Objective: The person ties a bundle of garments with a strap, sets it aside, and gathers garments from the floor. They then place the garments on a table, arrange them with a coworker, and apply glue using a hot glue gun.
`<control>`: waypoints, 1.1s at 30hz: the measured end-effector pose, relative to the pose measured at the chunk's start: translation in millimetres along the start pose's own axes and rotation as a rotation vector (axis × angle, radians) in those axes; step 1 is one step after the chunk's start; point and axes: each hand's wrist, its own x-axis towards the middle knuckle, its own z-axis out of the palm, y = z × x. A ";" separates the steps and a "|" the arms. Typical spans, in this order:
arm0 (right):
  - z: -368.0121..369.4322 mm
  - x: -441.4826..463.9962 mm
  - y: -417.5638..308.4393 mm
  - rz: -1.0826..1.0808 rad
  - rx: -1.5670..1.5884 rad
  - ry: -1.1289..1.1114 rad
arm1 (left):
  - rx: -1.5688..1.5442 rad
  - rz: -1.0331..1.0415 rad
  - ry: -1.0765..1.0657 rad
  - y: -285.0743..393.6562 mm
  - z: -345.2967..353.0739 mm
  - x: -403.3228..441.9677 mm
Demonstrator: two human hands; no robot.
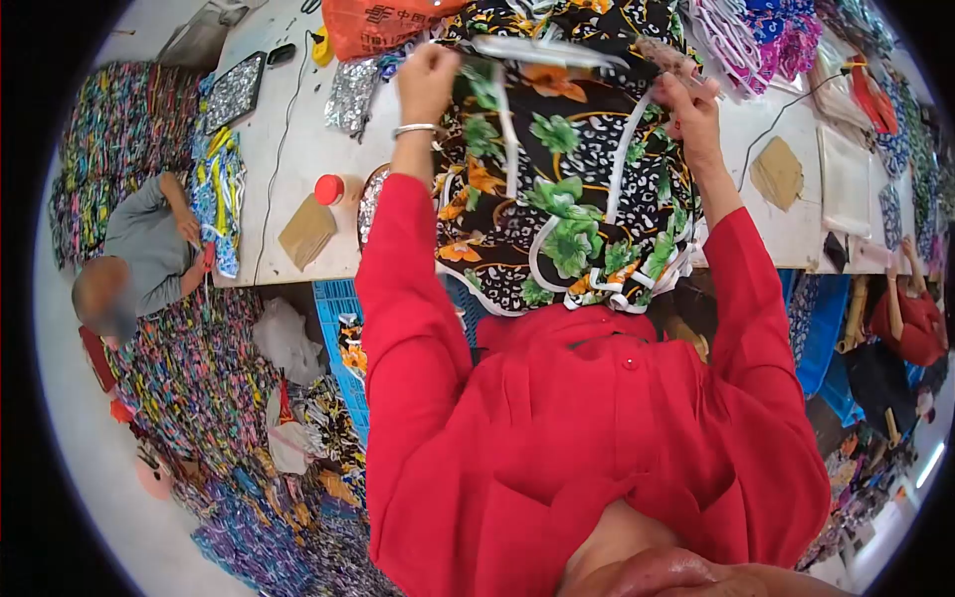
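Observation:
A black garment [557, 199] printed with green and orange flowers, edged in white trim, lies spread on the table and hangs over its front edge. My left hand [428, 82], with a bracelet at the wrist, is closed beside the garment's upper left side; its fingertips are too unclear to show what they pinch. My right hand [689, 107] is closed at the upper right edge, pinching the garment there. Between the hands, a blurred white strip [547, 50] crosses the upper part. Pinkish, see-through material [668, 60] lies just above my right hand.
On the white table [328, 109] are an orange bag [383, 28], a red-lidded jar [329, 189], cardboard pieces [307, 234] and clear plastic bags [844, 184]. A co-worker [149, 244] sits at the left, another person [907, 318] at the right. Blue crates [341, 328] stand below.

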 end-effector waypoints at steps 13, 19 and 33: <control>27.7 42.6 -2.9 -0.197 -0.155 0.011 | 0.104 0.288 0.041 28.0 7.3 5.1; 20.7 91.8 38.9 -0.582 -0.189 0.230 | 0.580 0.176 0.165 -28.5 42.4 29.1; 13.2 -27.3 13.6 -0.030 -0.049 -0.136 | -0.095 0.282 -0.711 73.7 89.8 -225.7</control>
